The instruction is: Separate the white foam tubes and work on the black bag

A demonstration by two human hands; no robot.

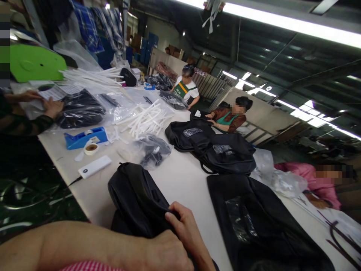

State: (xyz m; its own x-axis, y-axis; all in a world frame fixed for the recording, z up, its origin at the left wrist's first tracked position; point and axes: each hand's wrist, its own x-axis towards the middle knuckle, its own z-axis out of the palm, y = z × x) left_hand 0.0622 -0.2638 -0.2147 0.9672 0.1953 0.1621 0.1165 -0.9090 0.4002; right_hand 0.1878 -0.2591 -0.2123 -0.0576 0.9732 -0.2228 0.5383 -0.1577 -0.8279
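A black backpack [138, 199] lies on the table's near side, right in front of me. My right hand [187, 222] grips its edge, thumb and fingers pinching the black material. Reaching across from the left, my left hand [169, 250] is closed in a fist on the near part of the backpack, with black material showing beside the knuckles; its fingertips are hidden. To the right is another black bag [267, 222] with a clear plastic window, apart from both hands. Beyond the backpack sits a dark item in a clear plastic bag [152, 150].
Farther back lie more black bags [231, 152] and a pile of white strips [149, 118]. At left are a blue tape dispenser [86, 138], a tape roll [91, 149] and a white corded box [95, 166]. A co-worker's hands [52, 107] hold paper at far left; several people work around the table.
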